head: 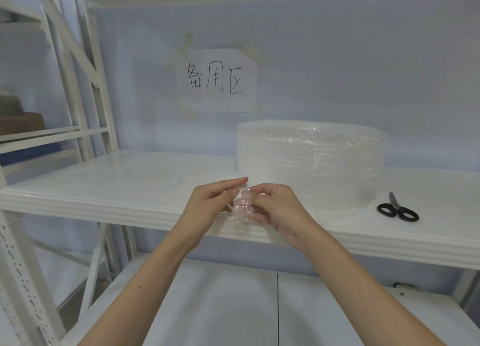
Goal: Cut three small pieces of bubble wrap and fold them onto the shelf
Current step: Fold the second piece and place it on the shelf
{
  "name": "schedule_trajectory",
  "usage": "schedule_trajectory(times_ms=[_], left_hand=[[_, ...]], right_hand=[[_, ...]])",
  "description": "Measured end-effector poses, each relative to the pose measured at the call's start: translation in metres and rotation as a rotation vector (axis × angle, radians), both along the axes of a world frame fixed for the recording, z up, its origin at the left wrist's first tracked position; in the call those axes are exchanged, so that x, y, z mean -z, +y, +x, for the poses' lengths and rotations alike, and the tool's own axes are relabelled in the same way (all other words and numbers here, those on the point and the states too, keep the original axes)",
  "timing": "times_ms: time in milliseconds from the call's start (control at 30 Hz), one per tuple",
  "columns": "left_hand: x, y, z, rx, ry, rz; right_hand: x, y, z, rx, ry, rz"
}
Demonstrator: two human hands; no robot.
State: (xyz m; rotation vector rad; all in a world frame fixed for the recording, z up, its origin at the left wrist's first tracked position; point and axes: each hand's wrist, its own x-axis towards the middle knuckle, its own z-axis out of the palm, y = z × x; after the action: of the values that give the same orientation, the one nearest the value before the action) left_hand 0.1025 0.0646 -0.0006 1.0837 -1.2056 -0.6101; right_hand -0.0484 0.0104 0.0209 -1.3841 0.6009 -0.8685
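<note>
Centre frame: left hand (207,203) and right hand (278,208) pinch a small bubble wrap piece (243,205) — scissors (397,208) lie lower right on the shelf (104,190).

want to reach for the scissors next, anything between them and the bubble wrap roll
Nothing: in the head view, only bare white shelf lies between the bubble wrap roll and the scissors.

Soft, even light; wide-angle edge bending.

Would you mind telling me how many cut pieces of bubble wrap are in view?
1 for certain: a small clear bubble wrap piece pinched between the left hand and right hand. Faint shapes left on the white shelf may be others.
</note>
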Motion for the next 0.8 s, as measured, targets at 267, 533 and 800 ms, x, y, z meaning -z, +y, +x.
schedule_trajectory(times_ms=[267,533,800], left_hand=[[-0.0001,0.0007,-0.0012,-0.010,0.012,0.021],[-0.0006,0.0014,0.0005,-0.033,-0.007,0.017],[0.0019,-0.0008,0.0024,-0.023,-0.046,0.016]], right_hand=[[0.0002,-0.0008,0.0009,-0.019,-0.006,-0.007],[0.0003,-0.0027,-0.0005,-0.093,-0.022,0.045],[0.0007,-0.0090,-0.0002,-0.042,0.084,-0.052]])
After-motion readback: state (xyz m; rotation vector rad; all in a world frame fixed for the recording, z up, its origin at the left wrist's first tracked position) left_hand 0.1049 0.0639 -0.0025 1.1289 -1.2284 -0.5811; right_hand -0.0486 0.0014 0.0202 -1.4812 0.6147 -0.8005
